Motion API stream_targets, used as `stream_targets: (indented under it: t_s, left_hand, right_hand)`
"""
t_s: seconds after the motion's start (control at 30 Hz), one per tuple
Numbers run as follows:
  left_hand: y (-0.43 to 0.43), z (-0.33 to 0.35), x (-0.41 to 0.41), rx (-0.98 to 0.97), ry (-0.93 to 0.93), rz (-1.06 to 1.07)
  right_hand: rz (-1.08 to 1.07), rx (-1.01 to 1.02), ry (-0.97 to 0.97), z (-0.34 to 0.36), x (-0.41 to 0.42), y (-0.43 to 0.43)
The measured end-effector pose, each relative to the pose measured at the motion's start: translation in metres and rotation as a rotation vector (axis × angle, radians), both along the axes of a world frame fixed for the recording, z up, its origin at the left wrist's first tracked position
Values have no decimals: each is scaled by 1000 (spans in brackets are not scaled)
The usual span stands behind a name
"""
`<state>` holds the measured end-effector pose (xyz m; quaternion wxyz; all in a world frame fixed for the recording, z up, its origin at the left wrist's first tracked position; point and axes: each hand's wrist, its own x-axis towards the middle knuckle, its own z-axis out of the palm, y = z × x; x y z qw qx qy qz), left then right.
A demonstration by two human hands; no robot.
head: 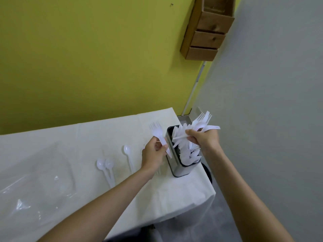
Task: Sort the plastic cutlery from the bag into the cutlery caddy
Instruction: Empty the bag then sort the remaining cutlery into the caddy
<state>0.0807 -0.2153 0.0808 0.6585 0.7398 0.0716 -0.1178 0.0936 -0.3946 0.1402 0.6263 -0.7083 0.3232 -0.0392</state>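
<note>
Left hand (pixel 153 154) pinching one white fork (pixel 156 131) just left of the caddy (pixel 181 169). Its long axis is standing near upright, tines pointing up, handle slanting down toward the caddy wall. Right hand (pixel 204 138) gripping a bunch of forks (pixel 203 120) over the caddy's far end, tines fanning up and right, handles angling down-left. Caddy holding white cutlery. Spoons (pixel 101 164) lying left of the caddy on the table (pixel 87 133), bowls pointing away. Clear bag (pixel 38 180) lying farther left.
</note>
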Motion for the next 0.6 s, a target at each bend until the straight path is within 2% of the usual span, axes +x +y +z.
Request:
stream_targets:
  t_s: [0.1,0.27,0.4,0.47,0.6]
  left_hand:
    - [-14,-1,2,-5,-10,23]
    - [-27,-4,6,-35,-33,107]
    - [-38,-9,7,-63,-33,112]
    - [-44,-11,7,-49,-50,91]
    - [-47,-19,6,94,-146,-17]
  right_hand:
    - [18,-69,-21,3,0,0]
    - [97,-356,-56,8,-5,-7]
    - [75,-328,-80,0,-6,-13]
    - [35,-234,-89,-6,-5,-16]
    - [-8,-69,-133,-11,-9,-24]
